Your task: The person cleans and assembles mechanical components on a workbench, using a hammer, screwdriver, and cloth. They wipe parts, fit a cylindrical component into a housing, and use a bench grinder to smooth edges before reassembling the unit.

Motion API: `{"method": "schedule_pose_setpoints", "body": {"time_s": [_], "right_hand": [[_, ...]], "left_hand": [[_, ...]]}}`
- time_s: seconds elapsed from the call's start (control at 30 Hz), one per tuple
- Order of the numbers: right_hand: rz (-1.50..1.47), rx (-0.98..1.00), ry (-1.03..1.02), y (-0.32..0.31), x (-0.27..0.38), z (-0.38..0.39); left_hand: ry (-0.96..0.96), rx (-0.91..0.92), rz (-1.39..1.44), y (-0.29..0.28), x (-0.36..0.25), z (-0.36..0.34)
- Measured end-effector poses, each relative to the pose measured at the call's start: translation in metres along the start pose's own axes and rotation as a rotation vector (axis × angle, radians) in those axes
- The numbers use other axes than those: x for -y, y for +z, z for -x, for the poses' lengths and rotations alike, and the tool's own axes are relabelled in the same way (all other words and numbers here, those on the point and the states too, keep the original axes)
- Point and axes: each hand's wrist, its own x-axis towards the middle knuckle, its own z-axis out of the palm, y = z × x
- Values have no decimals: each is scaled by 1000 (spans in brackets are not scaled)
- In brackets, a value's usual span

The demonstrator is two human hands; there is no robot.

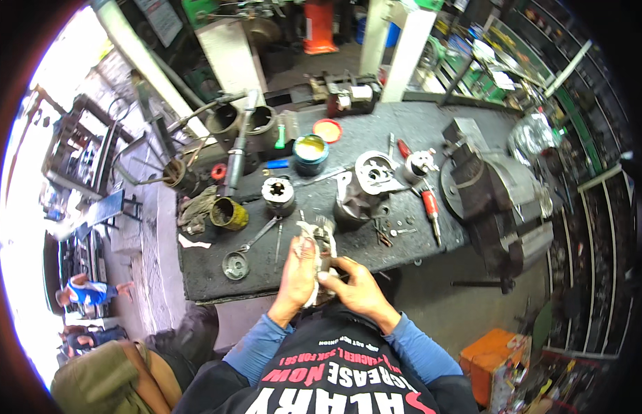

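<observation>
Both my hands meet at the near edge of the dark workbench. My left hand is closed round a whitish rag and a greasy metal part, which looks like a short shaft or cylinder. Fingers of my right hand pinch the lower end of the same part, where the rag also shows. Much of the part is hidden by hands and cloth. Just beyond lie a hollow metal cylinder and a larger metal housing. A wrench and a round metal cap rest to the left.
A bench vise stands at the right. Near it lie a red-handled screwdriver and small loose hardware. A grease tub, a yellow can and large pipe-like cylinders are farther back. Someone in olive clothing is close on my left.
</observation>
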Motion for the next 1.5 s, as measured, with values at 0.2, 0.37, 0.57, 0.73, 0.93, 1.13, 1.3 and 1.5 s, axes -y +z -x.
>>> {"method": "schedule_pose_setpoints", "body": {"time_s": [0.2,0.37,0.57,0.73,0.93,1.13,1.3,1.5], "right_hand": [[-38,-72,65,16,-37,-7],[-442,-88,285,30,-46,3],[-294,-225,-53,18,-19,17],[-282,-253,-200,-15,0,21],[-358,-235,-346,-43,7,-4],[-297,-121,-434,-24,63,-30],[-223,92,-120,94,88,-44],[-264,473,48,340,71,-71]], "left_hand": [[-110,-38,-189,-14,30,-6],[-218,-67,-421,-22,27,-17],[-29,-168,-524,-6,-4,-53],[140,-128,-953,4,-15,-77],[35,-256,-881,-51,-8,-7],[185,-336,-741,-121,-50,79],[317,-212,-513,-196,-92,115],[-5,-243,293,-342,-94,155]]}}
